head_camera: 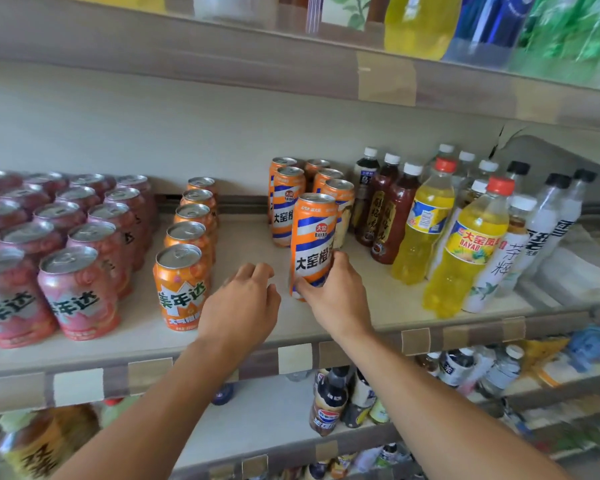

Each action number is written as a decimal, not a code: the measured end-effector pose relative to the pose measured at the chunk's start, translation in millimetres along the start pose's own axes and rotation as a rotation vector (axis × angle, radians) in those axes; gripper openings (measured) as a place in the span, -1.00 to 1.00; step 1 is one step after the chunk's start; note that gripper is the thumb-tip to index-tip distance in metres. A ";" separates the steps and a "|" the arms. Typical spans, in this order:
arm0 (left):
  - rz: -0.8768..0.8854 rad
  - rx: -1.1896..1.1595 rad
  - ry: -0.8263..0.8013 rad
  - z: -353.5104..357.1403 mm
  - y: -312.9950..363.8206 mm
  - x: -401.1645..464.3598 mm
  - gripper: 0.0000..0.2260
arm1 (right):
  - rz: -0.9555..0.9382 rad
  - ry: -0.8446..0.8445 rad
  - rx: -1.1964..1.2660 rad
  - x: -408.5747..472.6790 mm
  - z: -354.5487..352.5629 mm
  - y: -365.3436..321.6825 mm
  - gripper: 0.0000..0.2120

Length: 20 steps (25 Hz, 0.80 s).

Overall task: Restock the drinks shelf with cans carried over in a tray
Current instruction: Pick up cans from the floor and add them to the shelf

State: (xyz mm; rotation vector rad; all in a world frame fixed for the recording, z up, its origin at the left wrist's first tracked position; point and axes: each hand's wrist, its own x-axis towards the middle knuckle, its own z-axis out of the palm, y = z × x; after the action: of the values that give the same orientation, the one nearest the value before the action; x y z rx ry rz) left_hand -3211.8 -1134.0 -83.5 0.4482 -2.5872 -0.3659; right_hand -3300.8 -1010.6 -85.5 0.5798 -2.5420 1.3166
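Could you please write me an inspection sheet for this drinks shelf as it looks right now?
Surface: pale shelf board, bare strip down the middle.
Job's things: tall orange can upright at the front; five more behind it.
Clutter: red cans, short orange cans, bottles, folded white stuff far right.
Hands: right hand grips the tall orange can; left hand holds nothing.
Cables: nothing seen.
Surroundings: stocked shelves above and below; tray not in view.

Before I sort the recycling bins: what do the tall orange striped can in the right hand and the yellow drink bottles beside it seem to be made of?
The tall orange-and-blue striped can, in the right hand's grip, looks like thin metal, probably aluminium: silvery pull-tab top, glossy printed wall. The yellow drink bottles look like clear plastic: see-through walls, wrapped labels, red screw caps.
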 end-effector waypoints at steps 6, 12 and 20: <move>-0.084 0.012 0.004 11.0 -8.4 13.1 -0.74 | -0.094 -0.026 -0.039 29.9 35.4 8.9 -0.32; -0.085 -0.016 0.010 19.3 -3.3 27.7 -0.74 | -0.132 0.015 -0.017 50.2 50.4 15.5 -0.23; -0.090 -0.073 0.000 27.8 -4.9 37.6 -0.77 | -0.074 -0.034 -0.105 48.8 58.7 21.0 -0.28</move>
State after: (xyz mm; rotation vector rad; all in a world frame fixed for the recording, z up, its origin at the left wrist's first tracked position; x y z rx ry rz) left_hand -3255.7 -1147.7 -93.0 0.5401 -2.5503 -0.4895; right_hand -3354.7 -1059.6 -116.7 0.6732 -2.5720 1.1500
